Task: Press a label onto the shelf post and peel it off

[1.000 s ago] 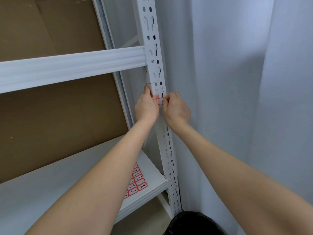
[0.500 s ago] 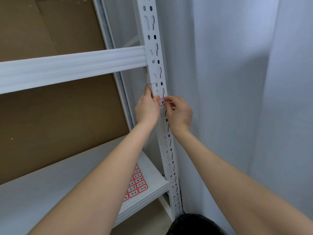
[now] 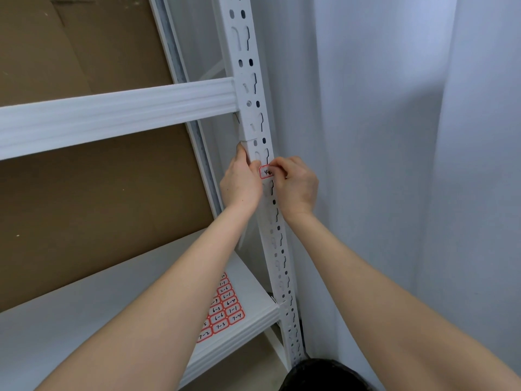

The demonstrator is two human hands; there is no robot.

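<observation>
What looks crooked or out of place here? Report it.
Nothing stands out. The red-bordered label sits roughly square on the white upright, between both hands; the label sheet lies flat on the lower shelf.

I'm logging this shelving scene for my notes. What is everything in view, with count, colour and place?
label sticker: one, white with red border, on the upright post, under both hands' fingertips.
upright post: one, white, slotted, centre.
upper beam: one, white, left of the post.
lower shelf: one, white, bottom left.
label sheet: one, red and white, handwritten numbers, on the lower shelf near the post.
cardboard: brown, behind the shelves.
curtain: white, right.
dark object: one, black, bottom edge.
left hand: holds the post's left edge.
right hand: fingertips pinch at the sticker.
</observation>
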